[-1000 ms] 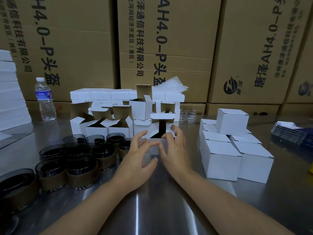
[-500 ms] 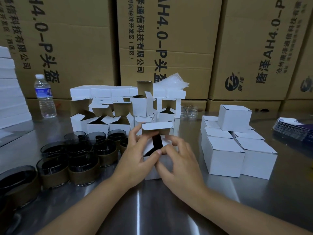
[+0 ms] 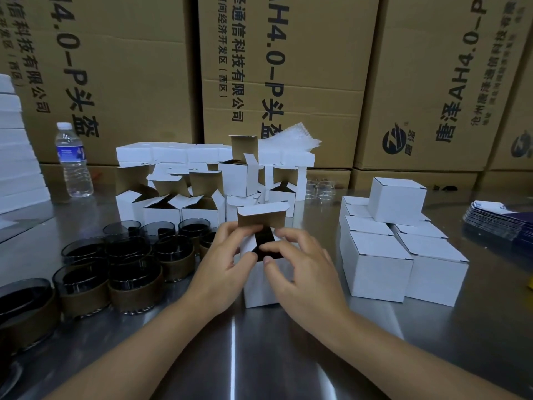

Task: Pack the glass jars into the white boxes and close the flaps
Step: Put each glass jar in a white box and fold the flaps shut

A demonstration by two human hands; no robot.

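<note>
A small white box [image 3: 261, 287] stands on the metal table in front of me, its top flap [image 3: 261, 216] still raised and its dark inside showing. My left hand [image 3: 222, 267] grips the box's left side, with fingers on the left side flap. My right hand [image 3: 302, 272] holds the right side, its fingers pressing the right side flap inward. Several dark glass jars with brown bands [image 3: 134, 281] sit in a cluster to the left. What is inside the box is hidden.
Several open white boxes [image 3: 170, 209] stand behind the jars. Closed white boxes [image 3: 401, 255] are stacked at the right. A water bottle [image 3: 73, 163] stands far left, dark leaflets [image 3: 501, 223] lie far right, and big brown cartons [image 3: 277, 82] wall the back.
Both hands drew the box toward me from the open boxes. The fingers have moved onto the side flaps and are folding them inward.
</note>
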